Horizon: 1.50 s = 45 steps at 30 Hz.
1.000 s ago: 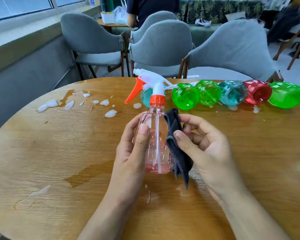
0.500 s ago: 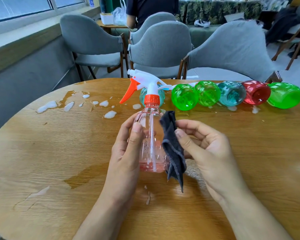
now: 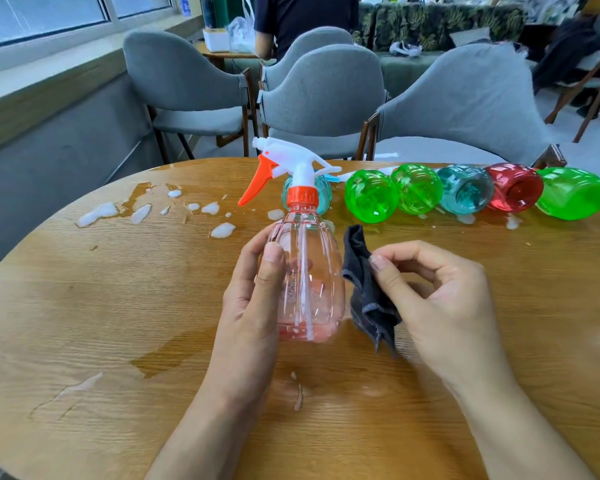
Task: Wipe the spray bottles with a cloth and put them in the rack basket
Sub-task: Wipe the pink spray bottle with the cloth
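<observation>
Left hand (image 3: pixel 253 306) gripped the clear pink plastic spray bottle (image 3: pixel 305 275) upright — right hand (image 3: pixel 440 306) pinched the dark grey cloth (image 3: pixel 368 292), just beside the bottle, over the round wooden table (image 3: pixel 118 306).

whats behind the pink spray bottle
Directly behind the pink spray bottle lies a teal bottle; only its sides show, the pink bottle's neck covers the rest. The left hand holds the pink one.

far edge: bottle row (image 3: pixel 465 192) blocks | left: foam puddles (image 3: pixel 146 209)
</observation>
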### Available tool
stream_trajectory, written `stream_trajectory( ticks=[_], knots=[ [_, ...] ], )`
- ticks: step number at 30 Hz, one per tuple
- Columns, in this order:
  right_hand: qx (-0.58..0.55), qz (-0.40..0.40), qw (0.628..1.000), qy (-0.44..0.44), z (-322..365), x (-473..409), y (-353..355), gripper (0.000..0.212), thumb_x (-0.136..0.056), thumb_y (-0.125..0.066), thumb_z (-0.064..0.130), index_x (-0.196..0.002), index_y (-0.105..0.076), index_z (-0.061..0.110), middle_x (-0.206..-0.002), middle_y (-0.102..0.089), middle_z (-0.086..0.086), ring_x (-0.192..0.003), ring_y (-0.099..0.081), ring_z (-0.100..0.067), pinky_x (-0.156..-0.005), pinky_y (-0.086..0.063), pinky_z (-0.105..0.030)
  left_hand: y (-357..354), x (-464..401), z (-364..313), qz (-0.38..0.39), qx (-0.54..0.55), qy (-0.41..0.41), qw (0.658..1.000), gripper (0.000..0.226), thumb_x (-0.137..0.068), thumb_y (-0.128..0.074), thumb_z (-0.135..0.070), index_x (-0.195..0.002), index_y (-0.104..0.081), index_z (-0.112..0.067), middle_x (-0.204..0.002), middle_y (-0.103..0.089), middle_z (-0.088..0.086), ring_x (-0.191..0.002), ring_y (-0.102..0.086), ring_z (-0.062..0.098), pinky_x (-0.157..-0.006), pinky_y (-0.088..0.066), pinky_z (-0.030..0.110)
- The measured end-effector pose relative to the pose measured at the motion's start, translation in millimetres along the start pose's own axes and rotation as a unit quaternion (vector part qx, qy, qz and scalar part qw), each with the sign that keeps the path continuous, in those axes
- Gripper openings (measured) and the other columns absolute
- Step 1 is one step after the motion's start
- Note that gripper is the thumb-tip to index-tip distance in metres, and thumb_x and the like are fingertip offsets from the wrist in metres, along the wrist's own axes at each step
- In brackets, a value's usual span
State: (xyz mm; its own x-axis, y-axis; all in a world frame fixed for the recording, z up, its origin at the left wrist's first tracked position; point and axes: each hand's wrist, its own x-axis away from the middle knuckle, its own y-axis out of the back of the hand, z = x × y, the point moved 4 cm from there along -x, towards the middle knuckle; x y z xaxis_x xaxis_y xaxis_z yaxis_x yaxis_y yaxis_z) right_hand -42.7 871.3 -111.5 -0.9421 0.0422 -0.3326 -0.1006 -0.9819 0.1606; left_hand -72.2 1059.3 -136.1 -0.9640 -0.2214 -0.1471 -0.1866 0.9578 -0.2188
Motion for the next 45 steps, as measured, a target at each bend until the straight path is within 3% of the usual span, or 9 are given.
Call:
stream_trajectory(
  ticks=[3,10,18,24,29,33,35,38,45],
  knots=[
    [0.078,0.000,0.997,0.012,3.8,-3.8,9.6,0.010,-0.091,-0.078,0.019,-0.083,-0.080,0.024,-0.078,-0.078,0.005,-0.073,-0.076,-0.014,-0.068,-0.061,-0.028,0.3,-0.2,0.1,0.000,-0.007,-0.005,1.000,0.057,-0.092,-0.058,-0.070,-0.137,-0.067,-0.037,-0.134,-0.073,0.003,-0.130,-0.066,0.029,-0.115,-0.044,0.069],
    [-0.074,0.059,0.984,-0.148,-9.4,-11.3,12.3,0.020,-0.072,-0.080,0.024,-0.082,-0.080,0.007,-0.066,-0.069,-0.007,-0.058,-0.064,-0.011,-0.055,-0.056,-0.020,13.3,-4.0,-7.3,-0.024,0.013,-0.025,0.999,0.061,-0.089,-0.058,-0.071,-0.140,-0.065,-0.038,-0.139,-0.071,-0.001,-0.132,-0.065,0.027,-0.114,-0.044,0.071],
    [-0.164,0.079,0.961,-0.209,-16.1,-12.9,9.9,0.020,-0.087,-0.068,0.024,-0.098,-0.076,0.009,-0.091,-0.076,-0.007,-0.079,-0.068,-0.013,-0.070,-0.058,-0.027,13.8,-3.1,-11.6,-0.020,0.011,-0.035,0.999,0.059,-0.090,-0.057,-0.069,-0.139,-0.065,-0.038,-0.137,-0.071,0.000,-0.131,-0.065,0.028,-0.113,-0.046,0.070],
    [-0.259,0.036,0.950,-0.169,4.2,-11.3,13.2,0.025,-0.100,-0.052,0.024,-0.111,-0.068,0.009,-0.093,-0.072,-0.004,-0.076,-0.069,-0.012,-0.057,-0.057,-0.024,0.2,2.2,-3.7,-0.018,0.012,-0.024,0.999,0.044,-0.091,-0.066,-0.066,-0.129,-0.070,-0.045,-0.133,-0.074,-0.007,-0.126,-0.069,0.014,-0.113,-0.048,0.065],
    [-0.350,0.052,0.919,-0.175,16.2,2.9,-10.0,0.026,-0.093,-0.056,0.022,-0.104,-0.079,0.015,-0.104,-0.075,-0.009,-0.088,-0.068,-0.018,-0.079,-0.059,-0.033,-12.5,8.1,-0.6,-0.002,0.004,-0.023,1.000,0.052,-0.091,-0.066,-0.061,-0.135,-0.065,-0.033,-0.126,-0.076,-0.009,-0.119,-0.071,0.008,-0.108,-0.056,0.046],
    [-0.411,0.038,0.897,-0.161,5.8,20.6,-40.3,0.018,-0.082,-0.074,0.025,-0.099,-0.080,0.023,-0.101,-0.073,-0.006,-0.087,-0.069,-0.017,-0.075,-0.062,-0.029,-11.3,7.4,-1.7,-0.028,0.008,-0.048,0.998,0.050,-0.096,-0.062,-0.055,-0.138,-0.063,-0.028,-0.129,-0.076,-0.010,-0.122,-0.070,0.008,-0.099,-0.056,0.025],
    [-0.399,0.036,0.907,-0.130,0.2,24.7,-46.5,0.047,-0.069,-0.093,0.037,-0.111,-0.079,0.022,-0.108,-0.073,-0.004,-0.100,-0.068,-0.016,-0.091,-0.060,-0.034,-9.1,6.8,-3.9,-0.038,0.017,-0.053,0.998,0.046,-0.095,-0.063,-0.052,-0.136,-0.063,-0.029,-0.126,-0.076,-0.013,-0.120,-0.070,0.005,-0.097,-0.054,0.018],
    [-0.319,0.026,0.942,-0.097,1.5,25.9,-46.8,0.071,-0.060,-0.100,0.041,-0.123,-0.074,0.024,-0.113,-0.074,0.003,-0.104,-0.068,-0.012,-0.091,-0.058,-0.028,-6.0,7.1,-2.9,-0.042,0.021,-0.056,0.997,0.047,-0.086,-0.062,-0.060,-0.130,-0.066,-0.042,-0.129,-0.076,-0.010,-0.123,-0.071,0.011,-0.104,-0.055,0.026],
    [-0.294,-0.017,0.937,-0.189,-1.1,18.3,-37.4,0.025,-0.094,-0.066,0.019,-0.114,-0.078,0.012,-0.110,-0.079,-0.017,-0.099,-0.075,-0.031,-0.095,-0.058,-0.053,-3.5,5.1,-0.2,-0.048,0.018,-0.052,0.997,0.040,-0.093,-0.064,-0.066,-0.129,-0.067,-0.048,-0.133,-0.074,-0.008,-0.125,-0.069,0.012,-0.108,-0.053,0.044]
  ],
)
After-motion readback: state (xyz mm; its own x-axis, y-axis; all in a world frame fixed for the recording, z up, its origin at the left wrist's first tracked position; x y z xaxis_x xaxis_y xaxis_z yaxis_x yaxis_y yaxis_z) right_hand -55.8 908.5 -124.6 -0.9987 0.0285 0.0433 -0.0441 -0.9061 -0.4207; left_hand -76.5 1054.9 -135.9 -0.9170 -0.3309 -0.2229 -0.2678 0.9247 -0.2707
